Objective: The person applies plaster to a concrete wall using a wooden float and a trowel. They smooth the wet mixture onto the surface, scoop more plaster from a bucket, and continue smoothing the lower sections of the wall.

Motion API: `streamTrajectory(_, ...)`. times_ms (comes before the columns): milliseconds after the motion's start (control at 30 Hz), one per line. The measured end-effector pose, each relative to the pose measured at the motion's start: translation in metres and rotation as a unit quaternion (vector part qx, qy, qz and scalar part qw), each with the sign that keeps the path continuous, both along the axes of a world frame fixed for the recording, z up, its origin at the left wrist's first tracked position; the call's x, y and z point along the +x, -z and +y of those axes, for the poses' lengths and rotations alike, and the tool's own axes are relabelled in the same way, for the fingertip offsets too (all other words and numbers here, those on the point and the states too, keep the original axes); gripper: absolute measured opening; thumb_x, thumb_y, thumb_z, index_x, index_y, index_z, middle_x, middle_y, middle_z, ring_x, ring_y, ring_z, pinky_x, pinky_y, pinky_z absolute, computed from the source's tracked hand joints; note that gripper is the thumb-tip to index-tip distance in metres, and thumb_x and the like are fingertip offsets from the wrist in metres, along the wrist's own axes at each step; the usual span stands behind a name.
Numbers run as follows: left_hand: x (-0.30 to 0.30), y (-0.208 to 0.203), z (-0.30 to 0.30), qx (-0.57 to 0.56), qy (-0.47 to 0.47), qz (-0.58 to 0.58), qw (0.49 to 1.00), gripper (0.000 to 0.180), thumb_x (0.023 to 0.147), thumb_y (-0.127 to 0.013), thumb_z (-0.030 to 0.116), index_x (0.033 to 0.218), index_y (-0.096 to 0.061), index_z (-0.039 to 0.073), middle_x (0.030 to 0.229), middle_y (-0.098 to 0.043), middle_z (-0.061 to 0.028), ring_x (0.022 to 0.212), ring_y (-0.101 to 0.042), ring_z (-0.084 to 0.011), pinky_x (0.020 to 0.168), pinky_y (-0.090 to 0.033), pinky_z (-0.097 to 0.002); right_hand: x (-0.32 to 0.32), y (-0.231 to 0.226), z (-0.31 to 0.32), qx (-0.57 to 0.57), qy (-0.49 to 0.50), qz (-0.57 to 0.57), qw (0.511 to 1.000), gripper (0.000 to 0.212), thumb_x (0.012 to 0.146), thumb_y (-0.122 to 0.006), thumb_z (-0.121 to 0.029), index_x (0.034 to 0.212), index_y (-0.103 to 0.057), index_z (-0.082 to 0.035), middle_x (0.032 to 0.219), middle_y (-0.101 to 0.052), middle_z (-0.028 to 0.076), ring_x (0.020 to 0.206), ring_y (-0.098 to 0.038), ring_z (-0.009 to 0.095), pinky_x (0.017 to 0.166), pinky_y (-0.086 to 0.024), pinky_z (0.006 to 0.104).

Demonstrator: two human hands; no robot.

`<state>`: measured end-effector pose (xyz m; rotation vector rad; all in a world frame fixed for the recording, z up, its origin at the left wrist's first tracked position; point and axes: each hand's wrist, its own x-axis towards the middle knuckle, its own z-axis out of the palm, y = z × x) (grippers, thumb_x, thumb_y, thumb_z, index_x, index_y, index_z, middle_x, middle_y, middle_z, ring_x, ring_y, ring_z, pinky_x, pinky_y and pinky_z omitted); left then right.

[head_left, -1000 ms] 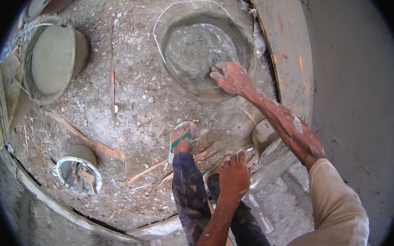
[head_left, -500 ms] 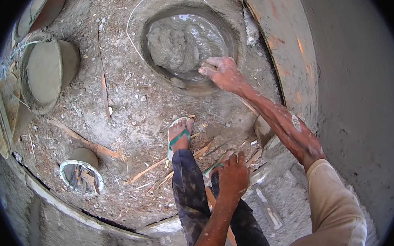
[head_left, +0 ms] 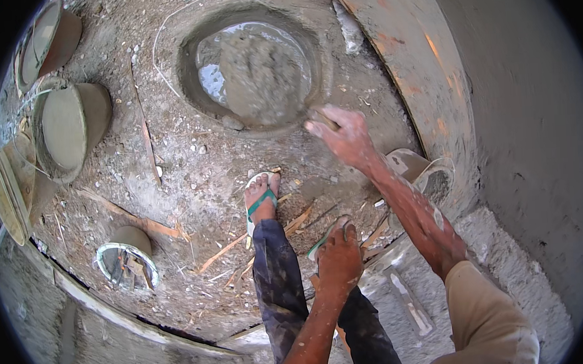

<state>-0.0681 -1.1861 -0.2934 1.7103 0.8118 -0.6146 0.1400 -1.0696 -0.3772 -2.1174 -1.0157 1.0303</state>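
My right hand (head_left: pixel 343 133) is closed around the short handle of a trowel (head_left: pixel 328 120) at the near right rim of a round tub (head_left: pixel 191 88). The trowel's blade cannot be made out. Wet grey mortar (head_left: pixel 264 70) lies in the tub, heaped in the middle and smeared by motion, with shiny water along its left and far edges. My left hand (head_left: pixel 340 262) rests on my right knee, its fingers loosely bent over it and holding nothing.
Mortar-coated buckets (head_left: pixel 94 114) stand at the left, and a smaller bucket (head_left: pixel 141 239) holds wood scraps. Another bucket (head_left: pixel 407 165) sits beside my right forearm. A wooden board (head_left: pixel 417 54) runs along the right. Splinters and gravel litter the ground around my sandalled feet.
My right hand has drawn back from inside the tub to its near right rim, with the trowel handle showing. The mortar heap has shifted rightward within the tub. My left hand stays on the knee.
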Motion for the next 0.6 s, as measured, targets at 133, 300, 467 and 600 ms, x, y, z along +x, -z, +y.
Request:
streamTrajectory(133,0.008,-0.003,-0.008,-0.012,0.042,0.004,0.999,0.064,0.093,-0.069,0.028,0.146,-0.043,0.003,0.130,-0.057,-0.0227,0.116,-0.061,-0.0434,0.093,-0.053,-0.0544,0.007,-0.042,-0.096,0.009,0.041,-0.020,0.999,0.034,0.090,-0.076,-0.020,0.114,-0.070,0.003,0.094,-0.072,0.019,0.083,-0.071,0.030,0.075,-0.055,0.0389)
streamTrajectory(300,0.006,0.007,-0.037,-0.001,0.087,0.000,0.996,0.063,0.092,-0.070,0.029,0.143,-0.046,0.001,0.130,-0.058,-0.0246,0.116,-0.061,-0.0444,0.095,-0.052,-0.0541,0.002,-0.107,-0.236,-0.076,0.170,0.012,0.982,0.027,0.091,-0.075,-0.012,0.112,-0.072,0.003,0.087,-0.071,0.015,0.074,-0.067,0.023,0.069,-0.053,0.0359)
streamTrajectory(467,0.021,0.001,-0.043,-0.032,0.134,0.041,0.990,0.060,0.092,-0.071,0.030,0.140,-0.049,0.002,0.131,-0.057,-0.0259,0.117,-0.061,-0.0441,0.095,-0.052,-0.0537,-0.012,-0.161,-0.361,-0.193,0.360,0.053,0.911,0.021,0.094,-0.072,-0.010,0.109,-0.072,0.004,0.074,-0.061,0.002,0.071,-0.056,0.010,0.062,-0.048,0.0302)
streamTrajectory(600,0.018,0.005,-0.062,0.009,0.165,0.003,0.986,0.063,0.092,-0.071,0.030,0.144,-0.047,0.004,0.130,-0.058,-0.0212,0.116,-0.061,-0.0423,0.096,-0.049,-0.0564,0.003,-0.164,-0.425,-0.297,0.403,0.061,0.863,0.025,0.098,-0.066,-0.023,0.087,-0.068,-0.001,0.064,-0.053,-0.002,0.059,-0.047,0.006,0.053,-0.038,0.0285)
